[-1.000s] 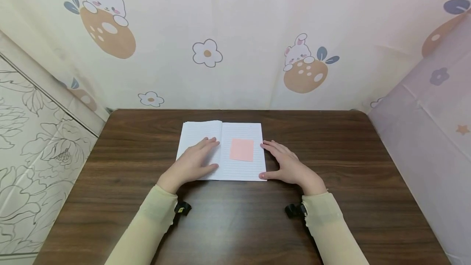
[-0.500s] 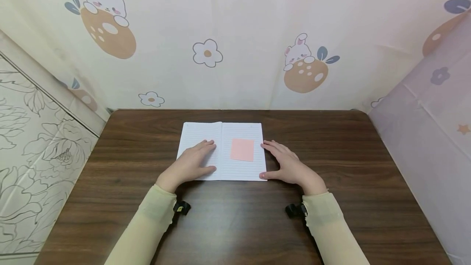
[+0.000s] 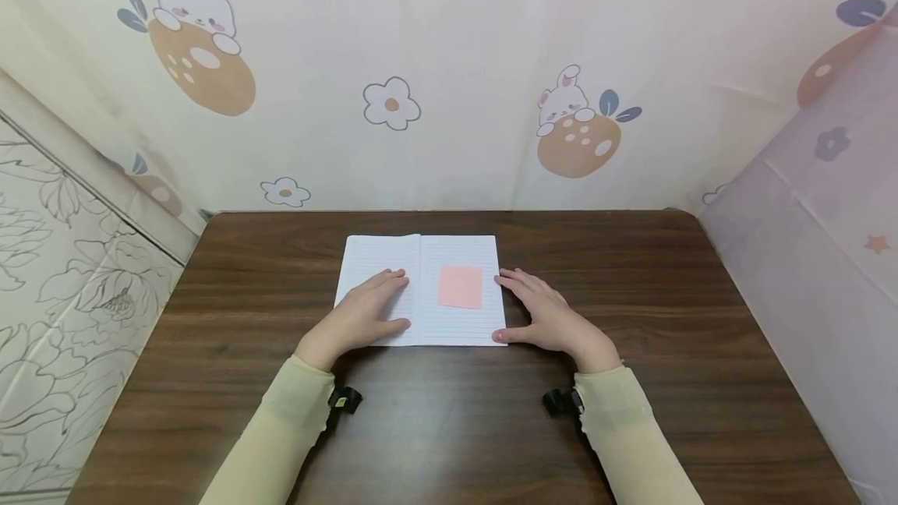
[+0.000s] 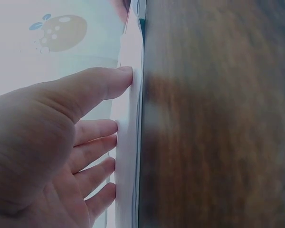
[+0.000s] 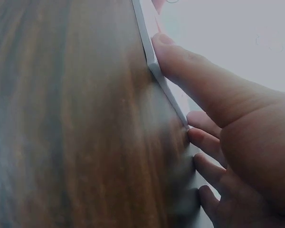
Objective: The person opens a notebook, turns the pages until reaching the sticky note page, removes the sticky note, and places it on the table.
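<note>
An open notebook with ruled white pages lies flat on the table, its spine pointing away from me. A square pink sticky note lies on its right page. My left hand rests on the left page, fingers spread and thumb out; in the left wrist view the fingertips touch the paper. My right hand is at the notebook's right edge. Its thumb presses on the page's near corner, and the other fingertips touch the side edge. Neither hand grips anything.
The dark wooden table spreads around the notebook. A pale curtain printed with rabbits and flowers hangs behind the table and along its right side. A panel with line-drawn flowers stands on the left.
The left page, slightly raised at first, now lies flatter. My left hand has slid a little left across it. The right hand keeps its place, and the view has shifted slightly.
</note>
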`<state>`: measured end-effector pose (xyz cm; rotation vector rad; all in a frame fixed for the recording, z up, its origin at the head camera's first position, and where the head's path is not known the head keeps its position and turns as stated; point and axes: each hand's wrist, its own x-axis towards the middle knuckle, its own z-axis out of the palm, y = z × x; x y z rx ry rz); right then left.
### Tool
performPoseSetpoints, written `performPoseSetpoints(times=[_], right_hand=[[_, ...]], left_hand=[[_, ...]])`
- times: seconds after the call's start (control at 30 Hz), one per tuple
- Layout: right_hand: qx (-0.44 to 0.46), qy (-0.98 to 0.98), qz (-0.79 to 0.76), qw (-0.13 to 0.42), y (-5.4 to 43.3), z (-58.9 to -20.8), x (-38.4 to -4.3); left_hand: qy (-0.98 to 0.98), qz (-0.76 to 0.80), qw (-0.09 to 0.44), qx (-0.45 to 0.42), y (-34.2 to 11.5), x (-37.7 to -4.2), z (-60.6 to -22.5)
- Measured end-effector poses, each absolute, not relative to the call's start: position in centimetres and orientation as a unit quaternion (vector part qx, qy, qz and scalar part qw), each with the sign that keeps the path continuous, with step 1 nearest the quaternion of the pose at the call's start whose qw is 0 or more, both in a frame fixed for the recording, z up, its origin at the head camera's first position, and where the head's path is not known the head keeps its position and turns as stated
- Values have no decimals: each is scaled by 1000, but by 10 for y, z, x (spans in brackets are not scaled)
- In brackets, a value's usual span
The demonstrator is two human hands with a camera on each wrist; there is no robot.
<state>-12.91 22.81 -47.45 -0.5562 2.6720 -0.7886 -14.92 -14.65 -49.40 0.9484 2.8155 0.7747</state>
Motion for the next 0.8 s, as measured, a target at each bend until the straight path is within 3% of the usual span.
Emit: performPoseSetpoints(times=[0.27, 0.57, 0.8], right_hand=[[-182, 940, -246, 149, 217, -460, -131], [-225, 951, -209, 26, 180, -428, -149], [-267, 947, -177, 33, 158, -435, -158]], left_hand=[[921, 251, 67, 290, -143, -146, -480], [927, 235, 77, 282, -143, -148, -477], [927, 241, 83, 277, -141, -147, -479]])
